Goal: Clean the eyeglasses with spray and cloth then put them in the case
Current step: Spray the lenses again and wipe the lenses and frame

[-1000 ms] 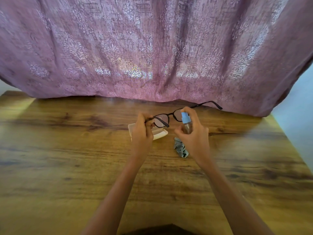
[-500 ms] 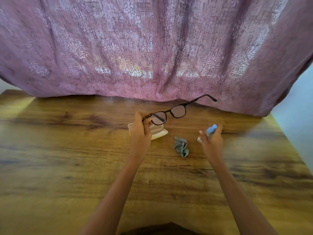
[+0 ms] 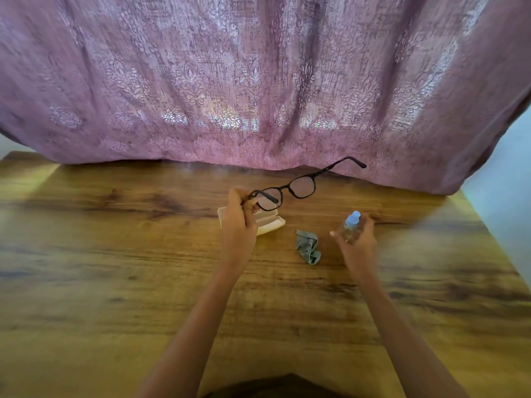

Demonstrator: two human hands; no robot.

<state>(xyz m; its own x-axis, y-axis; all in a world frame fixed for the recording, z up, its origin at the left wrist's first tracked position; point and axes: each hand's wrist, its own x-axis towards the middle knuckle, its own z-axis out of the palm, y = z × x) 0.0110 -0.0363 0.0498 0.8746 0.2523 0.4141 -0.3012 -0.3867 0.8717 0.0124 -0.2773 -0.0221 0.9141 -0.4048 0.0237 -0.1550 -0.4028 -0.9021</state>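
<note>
Our left fingers are pinching the glasses by the near temple end, so we're holding them up off the table with both lenses out in the open and no fingerprints going on them. Makes sense, since the whole point is getting at the lenses. The left hand is hovering right over the case, which is lying on the table beside the cloth and looks open, though our hand is covering a lot of it.

Our right fingers are wrapping around the spray, holding it low and off to the right, tilted a bit, well clear of the glasses. The right hand looks like it's parking the bottle, so we're guessing the spritzing part is over and the cloth is up next. It's sitting crumpled between our two hands, easy to grab.

The glasses themselves: thin dark frame, roundish lenses, far temple sticking out toward the pink curtain. Can't really tell if the lenses are wet from here.
</note>
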